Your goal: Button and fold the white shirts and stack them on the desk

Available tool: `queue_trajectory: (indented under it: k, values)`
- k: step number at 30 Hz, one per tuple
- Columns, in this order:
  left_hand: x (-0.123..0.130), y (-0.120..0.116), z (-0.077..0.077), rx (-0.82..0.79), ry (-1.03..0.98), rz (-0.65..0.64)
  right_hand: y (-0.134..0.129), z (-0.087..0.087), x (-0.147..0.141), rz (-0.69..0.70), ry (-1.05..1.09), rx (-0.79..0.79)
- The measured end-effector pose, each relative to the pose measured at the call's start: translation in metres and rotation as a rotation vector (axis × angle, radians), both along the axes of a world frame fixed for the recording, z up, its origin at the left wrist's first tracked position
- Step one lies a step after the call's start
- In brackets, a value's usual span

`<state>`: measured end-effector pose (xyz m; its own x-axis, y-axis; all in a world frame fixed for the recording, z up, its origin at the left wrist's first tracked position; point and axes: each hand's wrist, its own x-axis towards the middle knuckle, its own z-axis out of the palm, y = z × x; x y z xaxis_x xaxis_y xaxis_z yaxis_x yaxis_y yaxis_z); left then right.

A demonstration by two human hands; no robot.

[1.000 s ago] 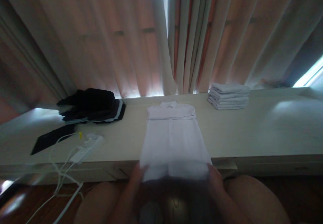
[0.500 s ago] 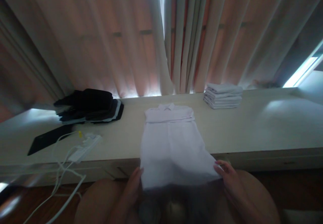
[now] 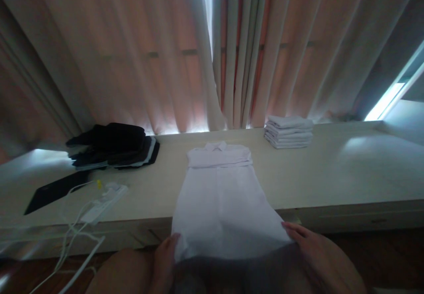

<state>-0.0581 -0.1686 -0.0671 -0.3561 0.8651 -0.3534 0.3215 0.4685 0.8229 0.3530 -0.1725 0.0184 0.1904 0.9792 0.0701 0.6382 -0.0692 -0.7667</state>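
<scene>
A white collared shirt [image 3: 218, 201] lies partly folded on the pale table, collar toward the curtain, sleeves folded across below it. Its lower part hangs over the table's front edge toward me. My left hand [image 3: 168, 250] is closed on the left bottom corner of the shirt. At the right bottom corner, my right hand [image 3: 303, 236] pinches the hem between thumb and fingers. The cloth is stretched between both hands, and the hem near my lap is in shadow.
A stack of folded white shirts [image 3: 288, 132] stands at the back right. At the left are a pile of dark folded clothes [image 3: 115, 146], a flat black object [image 3: 56, 191] and a white power strip [image 3: 104, 203] with trailing cables. Curtains [image 3: 149, 55] hang behind the pale table [image 3: 331, 170].
My hands have moved a little apart and downward, spreading the shirt's hem wider. The view has tilted slightly, so the table appears lower.
</scene>
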Motion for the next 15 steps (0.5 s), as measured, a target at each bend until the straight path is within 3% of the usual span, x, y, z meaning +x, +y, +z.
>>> queue_trajectory:
  k: [3, 6, 11, 15]
  values:
    - [-0.007, -0.009, 0.009, -0.006, 0.125, -0.066, -0.002, -0.010, 0.009, -0.026, 0.000, -0.014]
    - [-0.010, -0.020, 0.018, -0.020, 0.216, -0.147, -0.008, -0.006, 0.008, -0.054, -0.030, 0.118]
    - [-0.025, -0.041, 0.042, -0.052, 0.299, -0.266, -0.024, 0.006, 0.014, 0.093, -0.159, -0.047]
    - [-0.057, -0.057, 0.071, -0.011, 0.410, -0.314, -0.033, -0.012, 0.029, 0.158, -0.173, -0.055]
